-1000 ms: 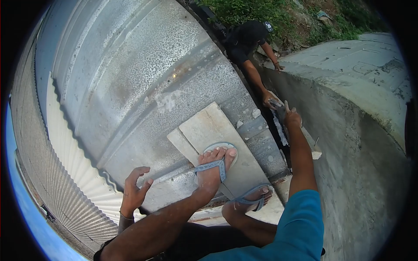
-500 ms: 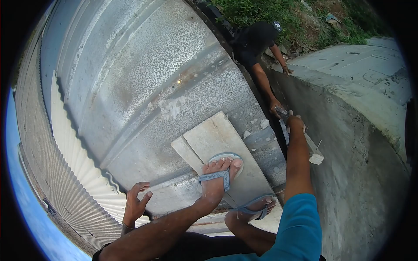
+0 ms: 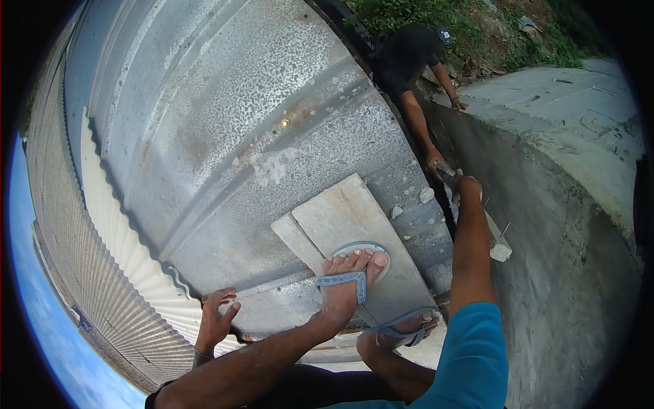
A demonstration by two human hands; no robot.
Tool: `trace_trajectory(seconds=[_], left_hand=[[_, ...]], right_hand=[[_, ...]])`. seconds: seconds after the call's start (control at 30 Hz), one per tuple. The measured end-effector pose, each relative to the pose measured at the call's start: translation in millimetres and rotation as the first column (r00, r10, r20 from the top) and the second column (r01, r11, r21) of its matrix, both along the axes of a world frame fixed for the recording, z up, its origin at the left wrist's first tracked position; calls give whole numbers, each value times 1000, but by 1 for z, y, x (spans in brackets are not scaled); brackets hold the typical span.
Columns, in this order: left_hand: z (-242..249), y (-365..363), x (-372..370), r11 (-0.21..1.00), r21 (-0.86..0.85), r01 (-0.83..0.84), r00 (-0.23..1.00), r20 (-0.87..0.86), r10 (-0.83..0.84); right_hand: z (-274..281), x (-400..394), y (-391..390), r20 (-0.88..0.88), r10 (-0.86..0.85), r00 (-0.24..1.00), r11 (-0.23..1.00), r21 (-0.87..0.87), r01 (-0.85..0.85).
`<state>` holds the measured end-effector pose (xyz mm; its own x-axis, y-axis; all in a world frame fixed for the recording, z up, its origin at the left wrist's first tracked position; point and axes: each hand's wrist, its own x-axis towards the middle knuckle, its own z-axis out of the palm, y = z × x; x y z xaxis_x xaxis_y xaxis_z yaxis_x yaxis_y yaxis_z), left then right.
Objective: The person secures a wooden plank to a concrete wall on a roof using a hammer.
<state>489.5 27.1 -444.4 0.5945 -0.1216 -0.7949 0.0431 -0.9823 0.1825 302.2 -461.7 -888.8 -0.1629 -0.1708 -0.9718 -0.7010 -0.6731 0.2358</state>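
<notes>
Galvanised sheet metal roof fills most of the view, sloping down to a corrugated edge at the left. A grey concrete wall rises along the right side, with a narrow dark gap between it and the roof. Two pale boards lie on the metal, and a foot in a blue sandal rests on them. Another person in dark clothing leans in the gap, one hand reaching down. The right hand stretches into the gap, its grip closed on a small tool, just beside that other hand. The left hand rests open, fingers spread, on the roof's lower edge.
</notes>
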Motion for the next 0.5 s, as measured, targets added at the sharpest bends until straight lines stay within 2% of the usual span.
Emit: trace_trajectory(seconds=[0.1, 0.17, 0.3, 0.5], left_hand=[[0, -2, -2, 998, -9, -58, 998, -12, 58], [-1, -2, -2, 999, -16, -33, 999, -18, 33], [-2, -1, -4, 1000, -11, 11, 1000, -19, -11], [-5, -7, -2, 999, -45, 5, 1000, -16, -6]], right_hand=[[-6, -14, -1, 78, 67, 995, 998, -1, -67], [-10, -29, -2, 154, 72, 985, 997, -2, -73], [7, -29, -14, 199, 28, 980, 998, 43, -38], [20, -28, -12, 306, 227, 925, 974, -97, -207]])
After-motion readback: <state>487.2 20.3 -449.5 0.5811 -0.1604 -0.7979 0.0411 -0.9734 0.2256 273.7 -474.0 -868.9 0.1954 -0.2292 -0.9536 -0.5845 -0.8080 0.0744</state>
